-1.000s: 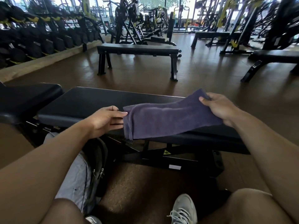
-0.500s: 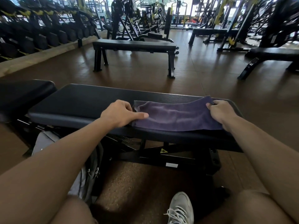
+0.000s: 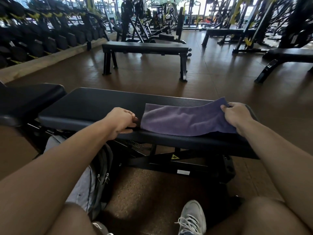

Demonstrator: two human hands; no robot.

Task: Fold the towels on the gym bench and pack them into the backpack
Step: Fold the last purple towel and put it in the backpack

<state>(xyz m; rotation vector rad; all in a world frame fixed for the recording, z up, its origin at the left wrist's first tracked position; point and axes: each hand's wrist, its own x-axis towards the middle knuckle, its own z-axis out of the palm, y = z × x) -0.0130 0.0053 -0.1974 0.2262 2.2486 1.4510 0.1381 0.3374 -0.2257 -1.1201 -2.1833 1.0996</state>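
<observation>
While your right hand (image 3: 237,115) pinches the far right corner of the purple towel (image 3: 183,121) lying along the table's (image 3: 94,106) near edge, your left hand (image 3: 122,120) rests curled beside it, grasping nothing I can see, so folding looks unfinished and the backpack (image 3: 94,175) on the floor awaits packing.

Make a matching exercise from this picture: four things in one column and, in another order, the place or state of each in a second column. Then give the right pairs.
Things
1. purple towel
2. grey backpack
3. right hand
4. white sneaker

Places or states
A. on the floor under the left forearm, beside the bench frame
B. pinches the lifted far right corner of the cloth
C. lies on the black bench pad
D. at the bottom edge, laces showing

Pairs: 1-C, 2-A, 3-B, 4-D
</observation>
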